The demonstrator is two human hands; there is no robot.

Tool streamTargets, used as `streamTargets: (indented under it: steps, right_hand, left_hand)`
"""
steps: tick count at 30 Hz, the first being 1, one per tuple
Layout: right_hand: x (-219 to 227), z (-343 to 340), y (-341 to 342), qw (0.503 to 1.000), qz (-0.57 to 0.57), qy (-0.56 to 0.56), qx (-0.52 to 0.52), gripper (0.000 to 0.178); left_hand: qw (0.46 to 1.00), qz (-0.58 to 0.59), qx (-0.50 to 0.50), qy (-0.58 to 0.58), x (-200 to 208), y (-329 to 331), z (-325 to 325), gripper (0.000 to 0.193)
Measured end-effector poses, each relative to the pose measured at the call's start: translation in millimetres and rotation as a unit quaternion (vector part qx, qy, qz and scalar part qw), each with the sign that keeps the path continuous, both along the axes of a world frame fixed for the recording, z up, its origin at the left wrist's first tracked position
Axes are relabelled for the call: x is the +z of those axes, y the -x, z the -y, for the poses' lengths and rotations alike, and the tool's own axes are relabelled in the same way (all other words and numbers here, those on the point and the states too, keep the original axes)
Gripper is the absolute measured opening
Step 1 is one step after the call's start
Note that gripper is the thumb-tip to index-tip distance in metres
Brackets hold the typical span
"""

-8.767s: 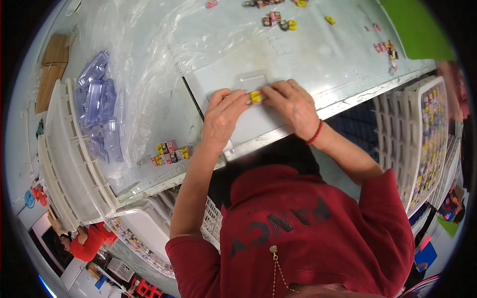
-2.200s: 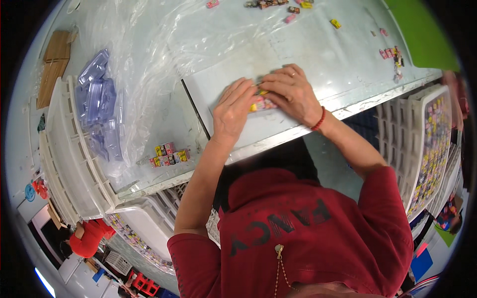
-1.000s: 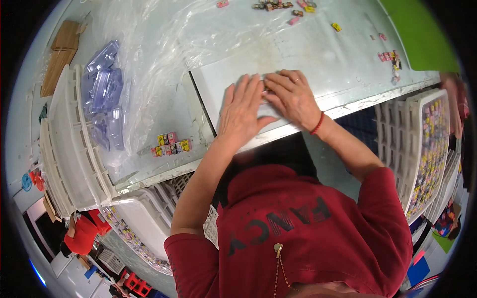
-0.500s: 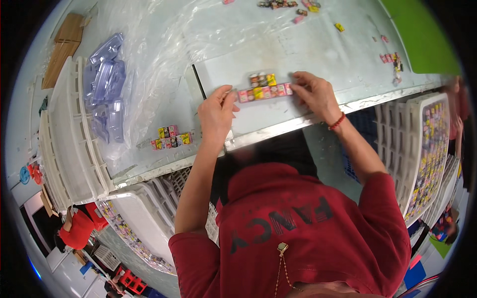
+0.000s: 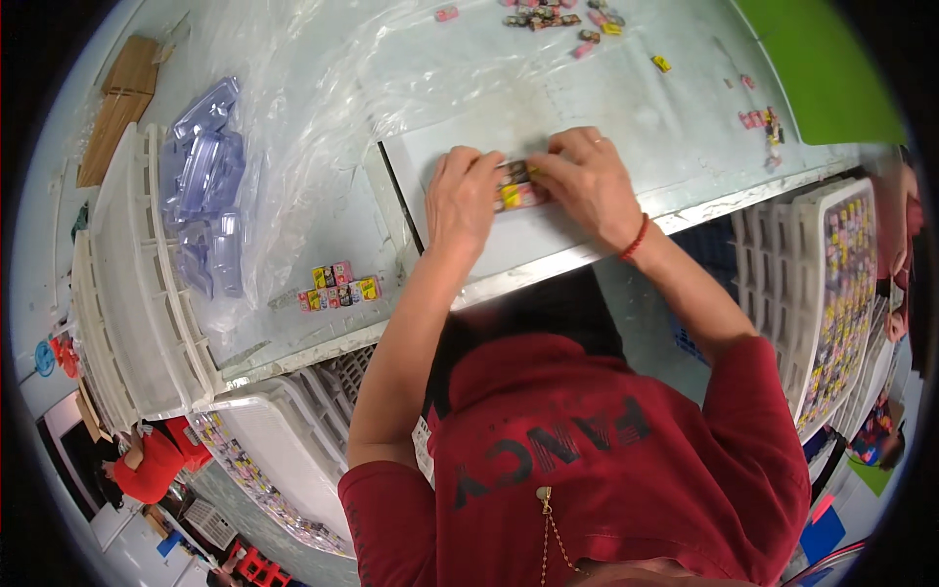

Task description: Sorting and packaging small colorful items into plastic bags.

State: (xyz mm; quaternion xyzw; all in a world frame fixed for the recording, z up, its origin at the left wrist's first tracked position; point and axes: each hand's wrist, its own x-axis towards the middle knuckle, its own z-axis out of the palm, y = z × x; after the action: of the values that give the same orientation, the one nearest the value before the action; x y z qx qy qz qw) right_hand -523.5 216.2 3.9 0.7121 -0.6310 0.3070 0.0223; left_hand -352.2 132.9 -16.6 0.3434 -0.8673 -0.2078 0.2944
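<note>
A small cluster of colourful wrapped candies [image 5: 513,196], pink, yellow and dark, lies in rows on the white work surface [image 5: 558,225]. My left hand [image 5: 463,203] is closed on the left end of the rows, its fingertips covering several pieces. My right hand [image 5: 591,181] has its thumb and fingers pressed round the upper right part, near a yellow piece. Both hands hide much of the cluster. To the left of my left arm, a second group of similar candies [image 5: 338,291] stands in two stacked rows.
Clear plastic trays [image 5: 212,161] lie at the left beside crumpled plastic film [image 5: 303,117]. Loose candies [image 5: 540,17] are scattered at the far side and right. White crates of candies [image 5: 843,293] stand at the lower right, and a green board [image 5: 831,68] sits at upper right.
Both hands have moved inward and closed over the candy rows, which now show less between them. My right hand has shifted from the right end to the upper row.
</note>
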Motion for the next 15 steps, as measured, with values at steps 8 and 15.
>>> streamTargets:
  steps: [8,15]
  right_hand:
    - [-10.5,12.8,0.1,0.999,-0.007,-0.037,-0.004,0.026]
    - [-13.9,15.1,1.7,0.999,0.015,-0.028,0.025,0.028]
  left_hand:
    - [0.999,0.004,0.024,-0.031,-3.1,3.7,1.1,0.023]
    - [0.998,-0.022,0.035,-0.047,-6.1,0.9,0.6,0.022]
